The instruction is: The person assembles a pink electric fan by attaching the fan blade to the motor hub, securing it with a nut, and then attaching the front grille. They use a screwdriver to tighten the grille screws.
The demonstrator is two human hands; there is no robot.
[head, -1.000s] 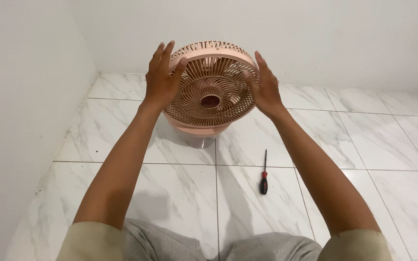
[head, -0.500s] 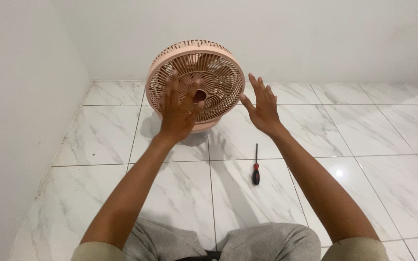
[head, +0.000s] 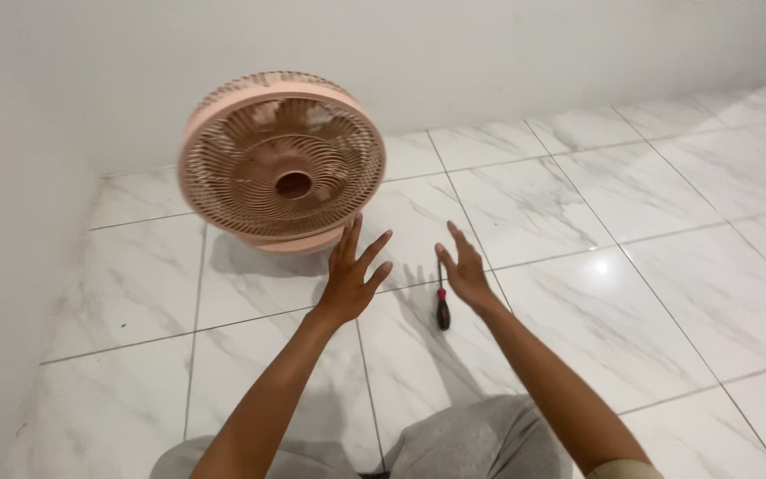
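A round pink desk fan [head: 281,166] with a slatted front grille stands upright on the white marble floor near the wall. My left hand [head: 353,271] hovers in front of and below the fan, fingers spread, holding nothing. My right hand [head: 465,270] is beside it, also spread and empty, just right of a small screwdriver [head: 442,304] with a red and black handle that lies on the tile. Neither hand touches the fan or the screwdriver.
White walls meet in a corner behind and to the left of the fan. The marble tile floor [head: 631,231] stretches to the right. My grey-trousered legs [head: 480,439] are folded at the bottom of the view.
Both hands let go of the fan and drew back toward me, down near the screwdriver. The view swung so the fan now sits to the left.
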